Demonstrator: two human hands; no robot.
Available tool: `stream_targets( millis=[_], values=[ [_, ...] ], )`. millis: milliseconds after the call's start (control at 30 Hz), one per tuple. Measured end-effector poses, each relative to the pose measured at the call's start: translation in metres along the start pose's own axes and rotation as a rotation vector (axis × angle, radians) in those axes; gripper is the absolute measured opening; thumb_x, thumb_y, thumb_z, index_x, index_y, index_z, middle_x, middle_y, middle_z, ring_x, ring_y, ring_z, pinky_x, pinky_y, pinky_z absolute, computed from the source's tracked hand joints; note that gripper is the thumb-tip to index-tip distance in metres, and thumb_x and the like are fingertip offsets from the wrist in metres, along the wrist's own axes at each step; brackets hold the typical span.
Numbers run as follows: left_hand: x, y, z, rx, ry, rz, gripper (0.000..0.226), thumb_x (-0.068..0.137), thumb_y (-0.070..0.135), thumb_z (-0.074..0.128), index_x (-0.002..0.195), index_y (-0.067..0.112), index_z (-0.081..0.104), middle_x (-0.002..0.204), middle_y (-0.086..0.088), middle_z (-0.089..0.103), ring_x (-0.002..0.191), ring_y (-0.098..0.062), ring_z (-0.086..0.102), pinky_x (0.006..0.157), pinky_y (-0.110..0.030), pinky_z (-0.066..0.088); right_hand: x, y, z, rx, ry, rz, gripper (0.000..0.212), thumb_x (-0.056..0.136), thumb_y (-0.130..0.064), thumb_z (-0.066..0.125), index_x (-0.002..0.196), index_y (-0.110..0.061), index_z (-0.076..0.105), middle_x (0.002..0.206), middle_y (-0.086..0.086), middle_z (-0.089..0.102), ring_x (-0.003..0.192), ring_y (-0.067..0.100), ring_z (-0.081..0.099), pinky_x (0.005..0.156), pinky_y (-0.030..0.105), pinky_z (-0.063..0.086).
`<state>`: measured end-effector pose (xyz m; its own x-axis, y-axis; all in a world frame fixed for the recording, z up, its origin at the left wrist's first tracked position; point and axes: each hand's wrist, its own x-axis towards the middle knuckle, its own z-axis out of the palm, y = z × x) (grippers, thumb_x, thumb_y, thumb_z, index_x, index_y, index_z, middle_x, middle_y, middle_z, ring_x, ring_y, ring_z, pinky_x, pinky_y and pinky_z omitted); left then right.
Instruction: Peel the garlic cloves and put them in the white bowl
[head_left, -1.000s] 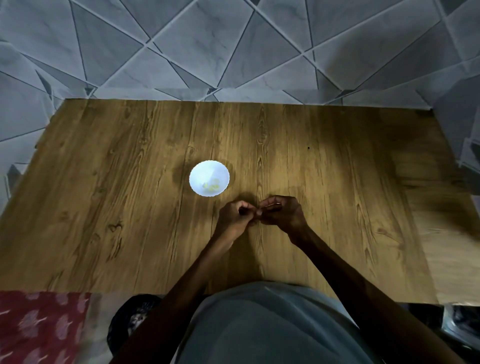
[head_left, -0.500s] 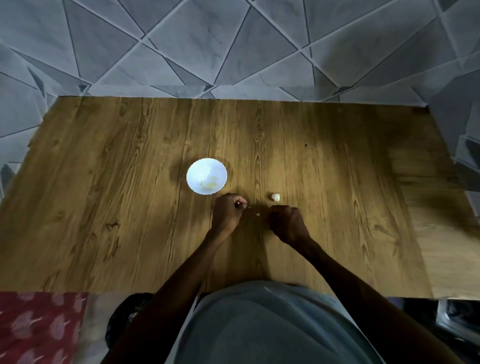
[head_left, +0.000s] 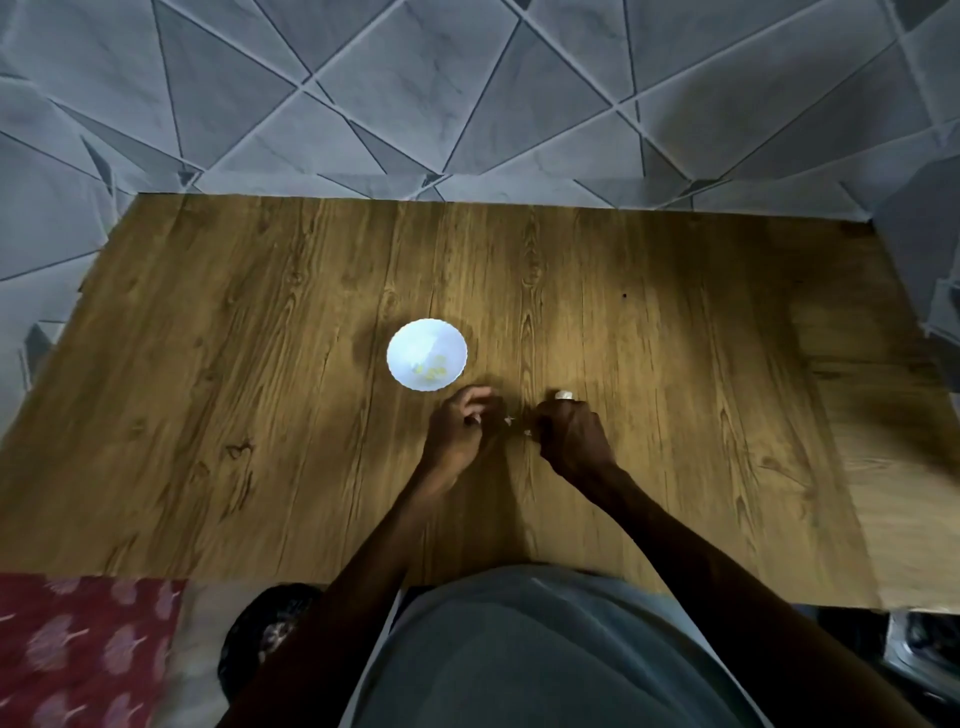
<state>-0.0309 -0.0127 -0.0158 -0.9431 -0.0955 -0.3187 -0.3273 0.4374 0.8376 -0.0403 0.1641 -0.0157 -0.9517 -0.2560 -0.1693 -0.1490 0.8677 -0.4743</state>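
Pinching a small pale garlic piece (head_left: 511, 419): curled left hand (head_left: 460, 428) | right hand (head_left: 571, 441) curled tight, hold hidden, probably tugging skin | loose whitish clove (head_left: 563, 396) just beyond it | round white bowl (head_left: 415, 338) near for short drops, yellowish peeled cloves (head_left: 431, 370) inside

No legible text or labels anywhere

A wooden table (head_left: 208, 415) with bold grain fills the middle of the frame. Grey tiles (head_left: 363, 104) cut in triangles cover the top and run down the left edge. At lower left lies a red cloth (head_left: 78, 649) with pale flowers. Just right of it is a dark round thing (head_left: 260, 629), perhaps a bag.
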Motion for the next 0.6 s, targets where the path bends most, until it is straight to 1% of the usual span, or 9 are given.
stream_targets(
  millis=[67,100,167,267,333,400,467,533,600],
  values=[
    [-0.005,-0.002,-0.001,-0.089,0.017,-0.016,0.046,0.090,-0.012,0.048,0.120,0.018,0.064,0.114,0.010,0.068,0.105,0.001,0.062,0.080,-0.003,0.043,0.001,-0.004,0.004,-0.025,-0.004,0.036,0.022,0.086,0.004,0.062,0.101,-0.011,0.070,0.096,0.003,0.070,0.084,0.018,0.067,0.063,0.022,0.044],
    [-0.008,-0.002,-0.002,-0.109,0.040,-0.016,0.043,0.089,-0.010,0.052,0.118,0.019,0.065,0.111,0.012,0.069,0.102,0.005,0.062,0.082,-0.004,0.044,0.002,-0.005,0.007,-0.032,-0.003,0.049,0.023,0.085,0.004,0.062,0.101,-0.012,0.068,0.096,0.004,0.070,0.084,0.019,0.067,0.063,0.023,0.046],
    [-0.011,-0.006,-0.005,-0.125,0.082,-0.017,0.037,0.088,-0.006,0.059,0.115,0.018,0.068,0.109,0.011,0.071,0.099,0.006,0.062,0.088,-0.011,0.046,0.002,-0.008,0.012,-0.015,0.001,0.064,0.027,0.083,0.007,0.062,0.103,-0.010,0.066,0.099,0.006,0.069,0.086,0.021,0.067,0.065,0.026,0.050],
    [-0.014,-0.015,-0.010,-0.125,0.120,-0.038,0.029,0.088,-0.001,0.063,0.109,0.018,0.070,0.106,0.009,0.072,0.098,0.003,0.064,0.090,-0.018,0.048,0.007,-0.015,0.020,-0.014,0.006,0.037,0.034,0.082,0.007,0.060,0.115,-0.002,0.062,0.110,0.016,0.067,0.098,0.032,0.064,0.077,0.036,0.052],
    [-0.018,-0.021,-0.013,-0.112,0.148,-0.050,0.026,0.088,0.000,0.062,0.106,0.017,0.070,0.104,0.008,0.072,0.100,-0.003,0.065,0.090,-0.019,0.048,0.014,-0.023,0.023,-0.017,-0.010,0.018,0.036,0.085,0.004,0.059,0.120,-0.002,0.059,0.118,0.016,0.063,0.104,0.032,0.061,0.083,0.034,0.050],
    [-0.022,-0.026,-0.016,-0.115,0.173,-0.059,0.026,0.087,-0.002,0.061,0.105,0.013,0.071,0.103,0.004,0.072,0.099,-0.008,0.066,0.091,-0.023,0.049,0.023,-0.031,0.024,-0.060,-0.033,0.002,0.032,0.084,0.002,0.058,0.115,-0.008,0.061,0.116,0.012,0.064,0.100,0.028,0.061,0.078,0.029,0.048],
    [-0.024,-0.032,-0.020,-0.130,0.194,-0.056,0.027,0.086,-0.005,0.060,0.103,0.012,0.072,0.100,0.004,0.072,0.097,-0.009,0.067,0.093,-0.029,0.052,0.026,-0.035,0.022,-0.099,-0.015,-0.001,0.034,0.081,0.005,0.059,0.111,-0.010,0.063,0.114,0.011,0.065,0.098,0.027,0.063,0.074,0.029,0.047],
    [-0.027,-0.037,-0.024,-0.155,0.205,-0.060,0.028,0.085,-0.005,0.059,0.099,0.015,0.071,0.097,0.006,0.072,0.093,-0.008,0.067,0.093,-0.033,0.052,0.022,-0.035,0.020,-0.112,0.023,0.013,0.044,0.077,0.009,0.059,0.118,-0.008,0.062,0.121,0.014,0.061,0.107,0.031,0.060,0.081,0.034,0.049],
    [-0.029,-0.041,-0.026,-0.189,0.218,-0.075,0.030,0.085,-0.006,0.059,0.095,0.019,0.071,0.094,0.007,0.072,0.090,-0.007,0.067,0.093,-0.034,0.053,0.013,-0.034,0.022,-0.150,0.025,-0.011,0.053,0.079,0.012,0.056,0.129,-0.005,0.057,0.133,0.018,0.053,0.120,0.038,0.052,0.090,0.041,0.049]
  ],
)
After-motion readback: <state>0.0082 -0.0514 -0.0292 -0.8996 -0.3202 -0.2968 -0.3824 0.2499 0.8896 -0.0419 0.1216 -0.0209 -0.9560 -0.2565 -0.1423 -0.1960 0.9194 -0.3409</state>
